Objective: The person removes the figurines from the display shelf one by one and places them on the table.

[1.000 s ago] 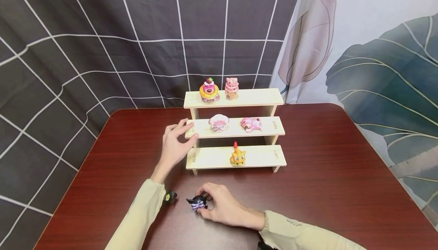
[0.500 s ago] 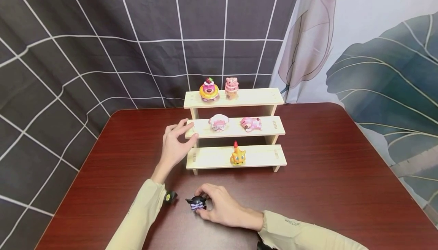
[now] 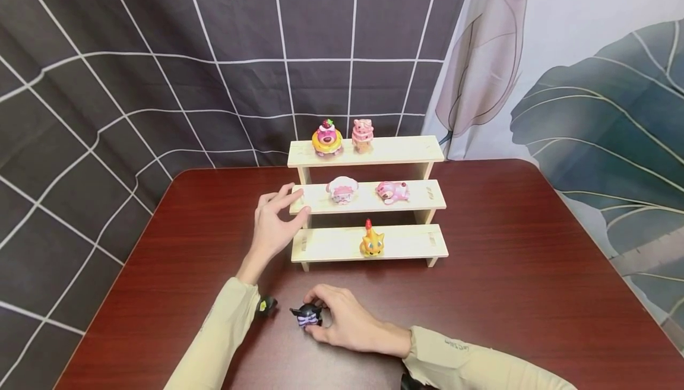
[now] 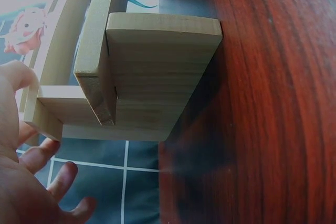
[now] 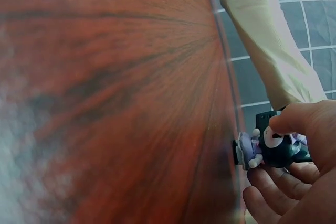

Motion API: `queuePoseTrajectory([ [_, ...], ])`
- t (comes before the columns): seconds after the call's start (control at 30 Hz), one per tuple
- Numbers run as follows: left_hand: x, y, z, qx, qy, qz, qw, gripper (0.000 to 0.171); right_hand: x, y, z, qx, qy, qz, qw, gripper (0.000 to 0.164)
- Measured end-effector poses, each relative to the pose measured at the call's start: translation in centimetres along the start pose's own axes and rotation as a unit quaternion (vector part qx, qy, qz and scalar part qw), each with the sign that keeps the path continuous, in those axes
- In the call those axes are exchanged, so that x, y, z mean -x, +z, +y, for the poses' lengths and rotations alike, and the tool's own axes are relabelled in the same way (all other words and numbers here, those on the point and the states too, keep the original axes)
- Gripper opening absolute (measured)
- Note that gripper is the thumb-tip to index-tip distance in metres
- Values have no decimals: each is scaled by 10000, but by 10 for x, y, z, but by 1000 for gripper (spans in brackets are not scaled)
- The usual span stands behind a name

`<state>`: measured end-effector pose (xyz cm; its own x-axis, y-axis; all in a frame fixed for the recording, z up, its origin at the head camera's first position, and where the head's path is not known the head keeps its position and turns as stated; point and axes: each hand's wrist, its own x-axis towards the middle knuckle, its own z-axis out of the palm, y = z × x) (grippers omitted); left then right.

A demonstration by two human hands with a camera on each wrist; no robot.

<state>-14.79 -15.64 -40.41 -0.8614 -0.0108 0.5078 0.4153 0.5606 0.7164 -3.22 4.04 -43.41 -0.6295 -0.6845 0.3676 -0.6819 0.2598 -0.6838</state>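
My left hand [image 3: 272,224] pinches the left end of the middle tier of a three-tier wooden display shelf [image 3: 369,250], thumb at the front edge and fingers behind. The left wrist view shows the fingertips against the end of that board [image 4: 44,119]. My right hand [image 3: 347,322] holds a small black figurine [image 3: 308,315] with a purple bow, low over the table in front of the shelf. In the right wrist view the thumb lies on one side of the figurine [image 5: 278,148] and the fingers on the other; its base points at the tabletop.
On the top tier stand a purple-and-yellow figurine [image 3: 327,139] and a pink one [image 3: 363,135]. The middle tier bears a white-and-pink figurine [image 3: 342,190] and a lying pink bear [image 3: 392,192]. An orange figurine [image 3: 371,244] sits on the bottom tier. The red-brown table [image 3: 513,283] extends around the shelf.
Almost nothing differs. The figurine in my right hand has turned very slightly and shifted a touch left; my left hand stays on the shelf end.
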Motion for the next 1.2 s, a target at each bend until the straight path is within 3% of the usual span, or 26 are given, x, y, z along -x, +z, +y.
queuePoseTrajectory([
  [0.27, 0, 0, 0, -10, 23, -14, 10000, 40, 1, -7, -2, 89, 252, 9, 9996, 48],
  [0.57, 0, 0, 0, -7, 1, -27, 10000, 40, 5, -17, -3, 194, 394, 342, 9985, 52],
  [0.8, 0, -1, 1, 7, 5, -20, 10000, 40, 5, -35, -9, 288, 263, 550, 9977, 51],
  [1.0, 0, -1, 1, 25, -18, -28, 10000, 39, 4, -58, -16, -164, 104, 480, 9987, 42],
  [1.2, 0, -1, 2, 43, -33, -39, 10000, 39, 1, -79, -21, -497, -320, 449, 9972, 32],
])
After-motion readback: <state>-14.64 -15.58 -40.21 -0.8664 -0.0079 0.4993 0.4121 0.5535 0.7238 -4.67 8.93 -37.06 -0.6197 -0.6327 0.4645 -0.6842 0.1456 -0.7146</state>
